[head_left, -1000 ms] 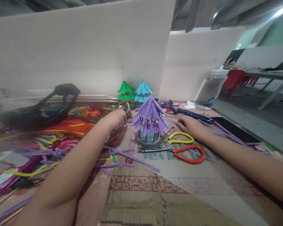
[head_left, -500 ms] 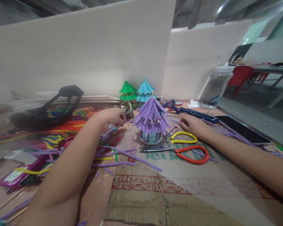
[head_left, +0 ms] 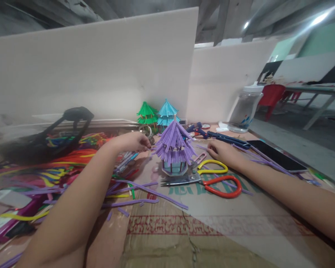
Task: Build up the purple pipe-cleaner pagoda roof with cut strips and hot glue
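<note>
A small purple two-tiered pavilion with a strip roof stands upright on the table. To its left, my left hand has its fingers curled together, with nothing visible in them, close to the roof edge but apart from it. My right hand rests on the table to the right of the pavilion, fingers curled in and nothing visible in them. Scissors with one yellow and one red handle lie just in front of the model. Beside its base is a small pink-handled tool.
Green and blue pavilions stand behind. Coloured strips and a black looped object crowd the left. A glue gun, blue cutter, black tablet and clear bottle are at the right.
The camera view has tilted up and turned slightly right, so table items appear lower and further left. Both hands remain beside the purple pavilion, fingers still curled.
</note>
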Demonstrator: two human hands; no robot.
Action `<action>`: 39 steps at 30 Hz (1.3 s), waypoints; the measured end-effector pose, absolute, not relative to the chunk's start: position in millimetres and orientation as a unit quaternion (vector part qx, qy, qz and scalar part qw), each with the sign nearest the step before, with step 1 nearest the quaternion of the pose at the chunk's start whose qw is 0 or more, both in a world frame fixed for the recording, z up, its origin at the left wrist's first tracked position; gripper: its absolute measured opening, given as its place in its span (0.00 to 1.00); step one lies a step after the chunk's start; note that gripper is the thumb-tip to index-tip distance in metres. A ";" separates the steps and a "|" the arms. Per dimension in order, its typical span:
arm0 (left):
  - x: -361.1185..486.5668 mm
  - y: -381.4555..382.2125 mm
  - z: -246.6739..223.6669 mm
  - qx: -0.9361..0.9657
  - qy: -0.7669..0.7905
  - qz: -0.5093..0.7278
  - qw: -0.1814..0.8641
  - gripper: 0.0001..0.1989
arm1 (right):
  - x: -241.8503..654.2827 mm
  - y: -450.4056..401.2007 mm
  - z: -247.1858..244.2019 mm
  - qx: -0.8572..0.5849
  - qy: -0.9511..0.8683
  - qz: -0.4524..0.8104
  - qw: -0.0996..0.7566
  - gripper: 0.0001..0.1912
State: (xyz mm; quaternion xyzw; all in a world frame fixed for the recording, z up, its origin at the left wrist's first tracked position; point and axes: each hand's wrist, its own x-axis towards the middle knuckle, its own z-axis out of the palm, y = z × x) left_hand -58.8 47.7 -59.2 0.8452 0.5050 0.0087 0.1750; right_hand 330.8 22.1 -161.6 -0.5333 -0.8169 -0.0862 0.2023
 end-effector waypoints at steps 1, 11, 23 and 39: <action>-57.2 46.1 -58.3 0.848 0.504 0.006 0.166 0.16 | 330.5 21.5 -161.2 -0.534 -0.816 -0.086 0.203 0.07; -47.4 45.0 -70.3 0.796 0.582 -0.079 0.149 0.10 | 334.6 28.1 -166.8 -0.527 -0.820 -0.084 0.207 0.07; -38.6 59.2 -95.9 0.800 0.578 -0.082 0.136 0.07 | 332.3 25.3 -163.2 -0.532 -0.816 -0.078 0.211 0.09; -17.7 -42.5 -3.4 0.803 0.397 0.322 0.305 0.14 | 293.2 -31.8 -76.4 -0.401 -0.802 -0.195 0.398 0.10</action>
